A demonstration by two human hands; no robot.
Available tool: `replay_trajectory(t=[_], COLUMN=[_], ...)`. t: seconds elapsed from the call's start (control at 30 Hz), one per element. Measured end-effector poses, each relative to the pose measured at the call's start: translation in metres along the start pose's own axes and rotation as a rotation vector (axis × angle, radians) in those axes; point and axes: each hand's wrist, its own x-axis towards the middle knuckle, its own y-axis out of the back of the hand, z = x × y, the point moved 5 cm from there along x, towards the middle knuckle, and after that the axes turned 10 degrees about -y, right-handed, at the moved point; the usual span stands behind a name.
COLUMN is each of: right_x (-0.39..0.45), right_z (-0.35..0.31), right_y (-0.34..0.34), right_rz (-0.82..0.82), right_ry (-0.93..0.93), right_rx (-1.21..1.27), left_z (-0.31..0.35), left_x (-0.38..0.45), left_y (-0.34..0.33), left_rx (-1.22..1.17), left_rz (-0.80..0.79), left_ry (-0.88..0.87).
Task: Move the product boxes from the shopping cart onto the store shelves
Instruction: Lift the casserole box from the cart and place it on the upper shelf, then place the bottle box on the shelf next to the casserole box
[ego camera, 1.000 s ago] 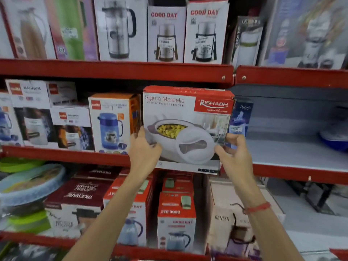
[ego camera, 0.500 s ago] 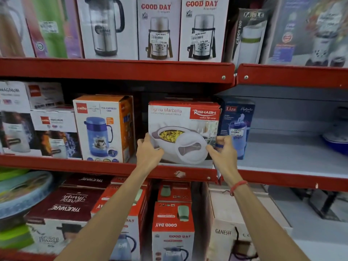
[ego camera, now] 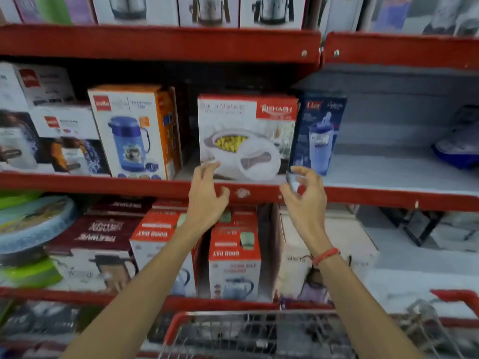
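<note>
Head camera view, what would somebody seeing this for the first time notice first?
Most likely the white and red casserole box standing on the middle red shelf, between an orange flask box and a dark blue bottle box. Just below it, the left hand and right hand hang open at the shelf edge, holding nothing. At the bottom, the red-rimmed shopping cart fills the foreground.

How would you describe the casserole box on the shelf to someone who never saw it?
Find the middle red shelf. The casserole box stands between an orange flask box and a dark blue bottle box. Only it is white with a red top and pictures yellow food.
</note>
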Motion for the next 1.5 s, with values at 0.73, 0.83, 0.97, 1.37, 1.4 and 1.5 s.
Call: replay_trajectory(t=[0.73,0.83,0.97,1.37,1.4,1.5], right_x=[-0.289,-0.312,-0.335,-0.337,-0.334,-0.325], right_z=[0.386,0.424,0.435,0.386,0.377,0.341], right_y=[0.117,0.121,0.108,0.086,0.084,0.078], right_rz=[-0.504,-0.508,-0.512,-0.355,-0.341,-0.370], right_ry=[-1.155,-1.433,-1.662,-1.512,-1.475,-1.359], right_rx=[-0.492,-0.447,-0.262,-0.072,-0.051,0.015], left_z=[-0.035,-0.042,-0.042,-0.038,-0.036,-0.026], left_x=[-0.428,-0.453,-0.481,-0.468,-0.460,-0.436], left_y=[-0.222,-0.247,-0.280,-0.232,-0.221,-0.188], left_rx=[-0.280,-0.245,-0.268,-0.327,-0.321,-0.300], left_rz=[-0.908,-0.969,-1.040,-0.768,-0.723,-0.643], left_ry=[1.030,1.109,1.297,1.256,1.240,1.170])
